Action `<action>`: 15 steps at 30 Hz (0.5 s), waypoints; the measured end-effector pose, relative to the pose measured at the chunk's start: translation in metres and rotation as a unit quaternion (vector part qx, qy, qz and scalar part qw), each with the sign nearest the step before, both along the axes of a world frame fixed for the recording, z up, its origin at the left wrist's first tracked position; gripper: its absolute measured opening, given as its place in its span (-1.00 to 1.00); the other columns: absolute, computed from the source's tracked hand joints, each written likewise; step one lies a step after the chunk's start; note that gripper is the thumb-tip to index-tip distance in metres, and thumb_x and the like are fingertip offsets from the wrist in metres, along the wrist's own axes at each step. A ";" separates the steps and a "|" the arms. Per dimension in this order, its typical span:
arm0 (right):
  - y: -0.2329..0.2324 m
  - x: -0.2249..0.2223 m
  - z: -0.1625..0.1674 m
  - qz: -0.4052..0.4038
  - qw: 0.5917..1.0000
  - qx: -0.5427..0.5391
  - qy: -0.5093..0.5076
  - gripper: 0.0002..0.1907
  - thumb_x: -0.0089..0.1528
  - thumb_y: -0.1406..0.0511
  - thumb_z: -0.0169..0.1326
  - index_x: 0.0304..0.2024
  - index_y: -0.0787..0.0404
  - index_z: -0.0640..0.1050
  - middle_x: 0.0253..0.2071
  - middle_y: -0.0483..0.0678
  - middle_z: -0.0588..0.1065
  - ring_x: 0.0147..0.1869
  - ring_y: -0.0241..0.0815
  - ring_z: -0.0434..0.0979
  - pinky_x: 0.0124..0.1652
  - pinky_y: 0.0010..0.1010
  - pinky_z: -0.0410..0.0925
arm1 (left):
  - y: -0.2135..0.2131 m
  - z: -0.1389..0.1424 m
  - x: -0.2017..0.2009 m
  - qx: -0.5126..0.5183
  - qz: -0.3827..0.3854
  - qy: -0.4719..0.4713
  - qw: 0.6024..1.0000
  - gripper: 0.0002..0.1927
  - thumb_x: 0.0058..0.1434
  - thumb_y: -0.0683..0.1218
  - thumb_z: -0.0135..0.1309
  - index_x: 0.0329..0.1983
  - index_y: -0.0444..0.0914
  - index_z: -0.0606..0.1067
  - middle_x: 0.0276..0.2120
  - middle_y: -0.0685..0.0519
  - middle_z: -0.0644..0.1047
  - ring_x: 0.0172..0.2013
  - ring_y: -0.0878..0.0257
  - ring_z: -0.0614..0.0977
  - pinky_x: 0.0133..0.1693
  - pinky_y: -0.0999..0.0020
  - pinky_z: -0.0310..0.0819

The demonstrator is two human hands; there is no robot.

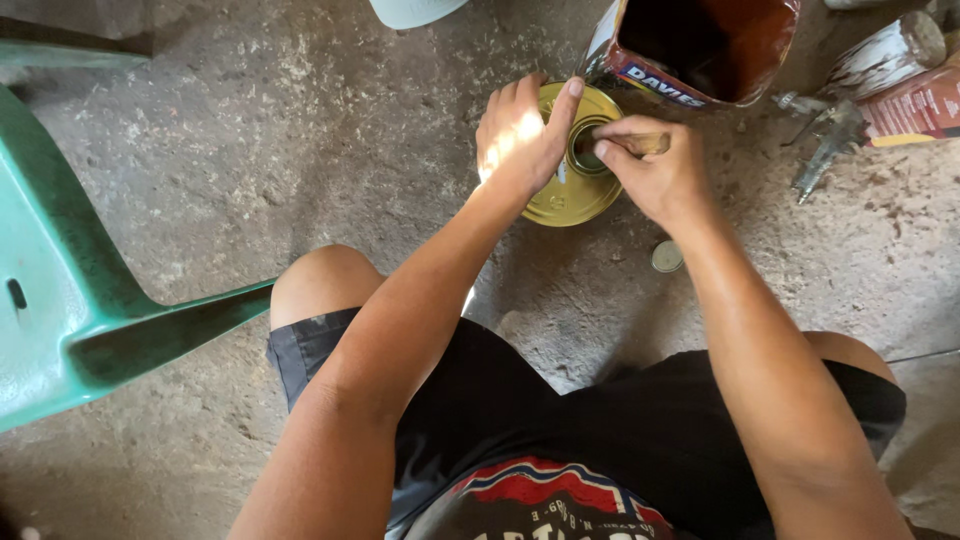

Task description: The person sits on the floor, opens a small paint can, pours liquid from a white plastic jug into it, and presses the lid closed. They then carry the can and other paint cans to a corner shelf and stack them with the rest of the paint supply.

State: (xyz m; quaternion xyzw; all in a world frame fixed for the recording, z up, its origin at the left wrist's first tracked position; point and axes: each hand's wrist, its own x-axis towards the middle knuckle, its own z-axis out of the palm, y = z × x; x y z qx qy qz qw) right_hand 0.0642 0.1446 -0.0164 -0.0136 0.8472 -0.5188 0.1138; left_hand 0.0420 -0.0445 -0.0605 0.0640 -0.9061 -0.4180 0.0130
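A: Where is the yellow can (572, 185) sitting?

B: On the concrete floor (300, 140), between the knees; its small cap (666, 257) is already lying off beside it, so the round opening (590, 145) is showing.

A: And the hands?

B: The left hand (520, 140) is lying spread over the lid, steadying it; the right hand (655, 170) is pinching a wooden stick (645, 143) at the opening; an open red tin (700, 45) is standing just behind.
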 end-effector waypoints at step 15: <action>-0.001 0.005 0.006 -0.032 0.996 0.082 0.009 -0.88 0.31 0.36 0.23 -0.12 0.26 0.68 -0.23 -0.05 0.65 -0.22 -0.35 0.61 -0.18 -0.50 0.45 | -0.001 -0.001 0.000 0.009 0.003 0.007 1.000 -0.28 0.30 0.39 -0.13 0.09 -0.30 0.54 0.03 -0.21 0.57 0.12 -0.10 0.54 0.16 0.00 0.37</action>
